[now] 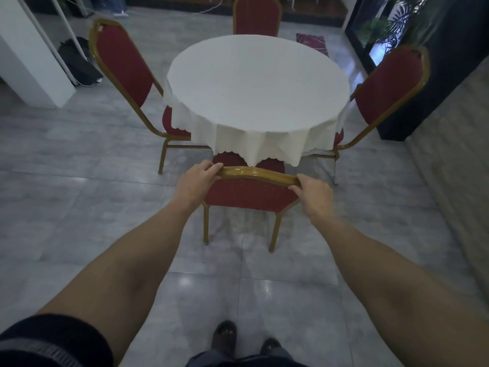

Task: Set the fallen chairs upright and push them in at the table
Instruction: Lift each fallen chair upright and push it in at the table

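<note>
1. Standing on a grey tiled floor (79,207), I look down at a round table under a white scallop-edged tablecloth (258,86), which fills the middle of my view.
2. Four red-cushioned chairs with gold metal frames ring the table, all upright on their legs.
3. The left-side chair (124,64) stands with its seat partly under the hanging cloth; the right-side chair (389,88) does the same on the opposite side.
4. The far chair (257,15) shows only its backrest beyond the table's far edge.
5. The near chair (251,194) is right in front of me, upright, its seat tucked under the cloth's front drape and its two rear legs on the tiles.
6. My left hand (197,181) is wrapped around the left end of the near chair's gold top rail, fingers curled over it.
7. My right hand (312,193) grips the right end of that same rail, fingertips pressed on the frame.
8. A dark bag (79,62) lies on the floor at far left beside a white pillar (29,54).
9. A small red mat (312,42) lies on the floor beyond the table.
10. My shoes (225,337) show at the bottom edge.
</note>
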Tool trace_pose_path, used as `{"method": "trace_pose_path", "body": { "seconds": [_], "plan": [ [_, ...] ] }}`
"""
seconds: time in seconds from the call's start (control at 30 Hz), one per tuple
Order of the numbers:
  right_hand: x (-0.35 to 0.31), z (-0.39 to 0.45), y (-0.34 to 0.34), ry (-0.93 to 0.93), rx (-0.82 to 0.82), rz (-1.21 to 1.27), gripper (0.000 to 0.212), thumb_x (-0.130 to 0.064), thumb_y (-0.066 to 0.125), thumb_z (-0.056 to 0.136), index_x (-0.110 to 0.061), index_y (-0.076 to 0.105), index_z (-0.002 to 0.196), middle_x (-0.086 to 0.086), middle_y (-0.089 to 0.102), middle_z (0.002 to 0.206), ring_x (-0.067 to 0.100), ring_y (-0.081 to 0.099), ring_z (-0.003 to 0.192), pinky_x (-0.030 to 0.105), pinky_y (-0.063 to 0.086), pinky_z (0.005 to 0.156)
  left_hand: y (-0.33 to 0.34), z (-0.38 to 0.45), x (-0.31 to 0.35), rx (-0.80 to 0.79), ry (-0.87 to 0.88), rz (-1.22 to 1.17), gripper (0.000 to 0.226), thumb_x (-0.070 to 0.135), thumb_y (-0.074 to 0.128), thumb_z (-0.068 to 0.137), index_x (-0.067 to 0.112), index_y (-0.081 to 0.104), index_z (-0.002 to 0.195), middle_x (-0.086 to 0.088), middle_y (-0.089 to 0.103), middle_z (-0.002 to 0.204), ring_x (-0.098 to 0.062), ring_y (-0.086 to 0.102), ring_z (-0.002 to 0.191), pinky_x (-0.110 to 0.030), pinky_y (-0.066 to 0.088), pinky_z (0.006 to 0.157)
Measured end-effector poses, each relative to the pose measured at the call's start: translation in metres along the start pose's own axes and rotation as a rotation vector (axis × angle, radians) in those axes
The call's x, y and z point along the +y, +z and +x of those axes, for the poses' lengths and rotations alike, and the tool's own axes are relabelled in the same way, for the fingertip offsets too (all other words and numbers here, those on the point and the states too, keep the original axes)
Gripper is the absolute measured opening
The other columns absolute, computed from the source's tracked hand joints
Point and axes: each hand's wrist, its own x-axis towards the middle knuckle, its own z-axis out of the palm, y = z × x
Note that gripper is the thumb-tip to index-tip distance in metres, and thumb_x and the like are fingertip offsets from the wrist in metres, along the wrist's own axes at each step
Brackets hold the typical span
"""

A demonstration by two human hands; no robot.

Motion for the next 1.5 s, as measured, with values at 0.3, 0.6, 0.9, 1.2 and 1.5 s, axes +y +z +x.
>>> {"method": "trace_pose_path", "body": {
  "seconds": [0.3,0.6,0.9,1.2,1.5],
  "plan": [
    [-0.031,0.017,0.007,-0.062,-0.009,-0.024,0.03,-0.045,0.052,0.095,-0.015,0.055,0.094,0.004,0.068,0.085,0.029,0.067,0.079,0.033,0.041,0.058,-0.013,0.019,-0.038,-0.062,0.008,0.088,0.031,0.029,0.043,0.099,0.016,0.047,0.127,-0.009,0.057,0.117,-0.029,0.06,0.091,-0.04,0.054,0.073],
    [0.011,0.034,-0.007,-0.059,-0.079,-0.072,0.032,-0.044,0.052,0.096,-0.013,0.057,0.1,0.01,0.068,0.089,0.032,0.065,0.084,0.034,0.042,0.062,-0.007,0.034,-0.002,-0.078,0.035,0.13,0.033,0.035,0.044,0.098,0.017,0.049,0.126,-0.007,0.056,0.106,-0.028,0.062,0.086,-0.04,0.054,0.065],
    [0.01,0.034,-0.006,-0.011,-0.067,-0.037,0.029,-0.04,0.053,0.096,-0.012,0.057,0.099,0.01,0.067,0.09,0.031,0.065,0.086,0.033,0.042,0.064,-0.007,0.036,0.002,-0.104,0.026,0.128,0.033,0.035,0.045,0.098,0.019,0.049,0.125,-0.007,0.055,0.106,-0.029,0.063,0.085,-0.04,0.055,0.066],
    [-0.013,0.036,-0.005,0.017,-0.051,-0.018,0.029,-0.038,0.054,0.096,-0.01,0.058,0.098,0.011,0.068,0.092,0.032,0.065,0.085,0.034,0.041,0.064,-0.017,0.045,-0.015,-0.153,0.013,0.153,0.031,0.035,0.046,0.098,0.02,0.052,0.124,-0.007,0.056,0.108,-0.03,0.064,0.085,-0.041,0.055,0.069],
    [-0.013,0.023,-0.007,0.054,-0.059,0.0,0.033,-0.032,0.048,0.1,-0.008,0.051,0.122,0.009,0.062,0.117,0.029,0.06,0.106,0.037,0.046,0.077,-0.017,0.043,-0.011,-0.172,0.127,0.145,0.051,0.05,0.033,0.098,0.017,0.047,0.134,-0.006,0.058,0.121,-0.028,0.058,0.103,-0.04,0.049,0.089]
  ]
}}
